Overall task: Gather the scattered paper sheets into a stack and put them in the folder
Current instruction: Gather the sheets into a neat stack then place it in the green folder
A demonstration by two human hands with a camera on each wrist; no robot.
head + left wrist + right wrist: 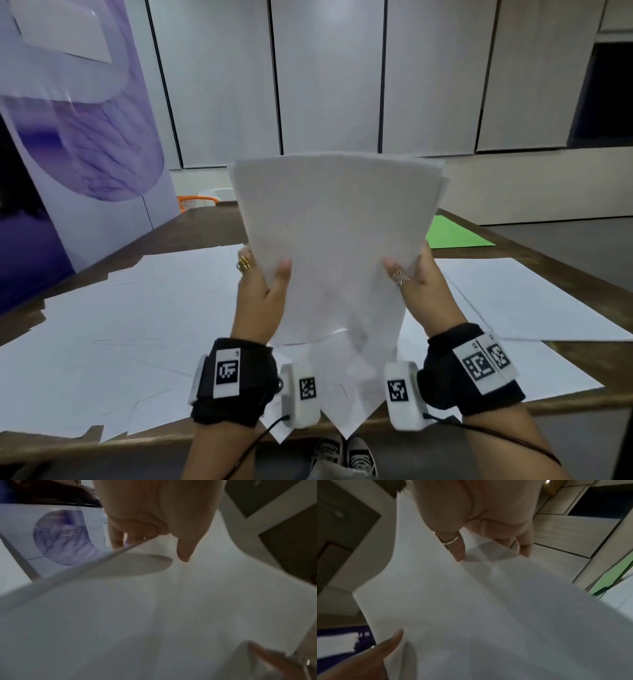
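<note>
Both hands grasped the paper stack (337, 246) upright above the worktop (212, 222): left hand (258, 291) pinching its left edge, right hand (419, 284) its right. The green folder (452, 234) lay far right.

Surroundings beyond the brown wooden bench (205, 222)

A purple-and-white printed panel (102, 144) is seen left; pale wall panels (329, 75) behind; black sneakers (342, 455) below.
</note>
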